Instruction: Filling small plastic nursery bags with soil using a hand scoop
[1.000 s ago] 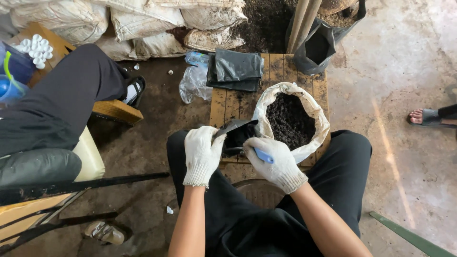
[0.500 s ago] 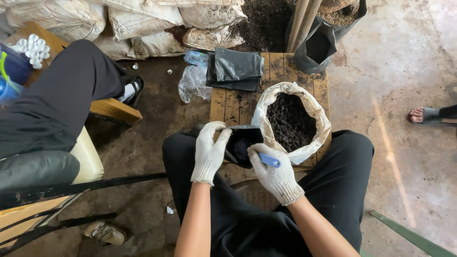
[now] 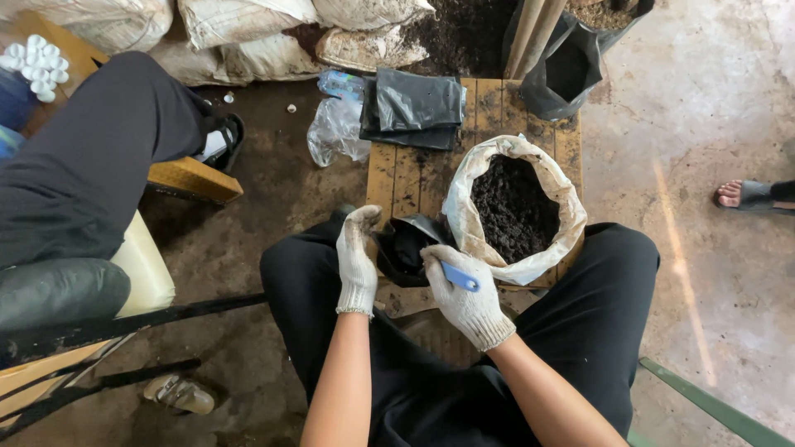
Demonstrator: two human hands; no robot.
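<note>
Head view: a small black plastic grow bag (image 3: 406, 244) is held open at its rim by the gloved left hand (image 3: 357, 258), fingers clamped on the edge. A blue-handled scoop (image 3: 458, 276) is gripped in the closed right hand (image 3: 464, 294), its tip hidden inside the bag. The bag is kept over the wooden pallet (image 3: 396, 178), touching the white sack of dark soil (image 3: 513, 207). Folded black bags (image 3: 414, 108) are stacked further back.

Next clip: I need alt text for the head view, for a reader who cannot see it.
A seated person's gloved left hand holds open a small black bag while the gloved right hand grips a blue-handled tool at its mouth. Beside it, a white sack of dark soil stands on a low wooden pallet.
</note>
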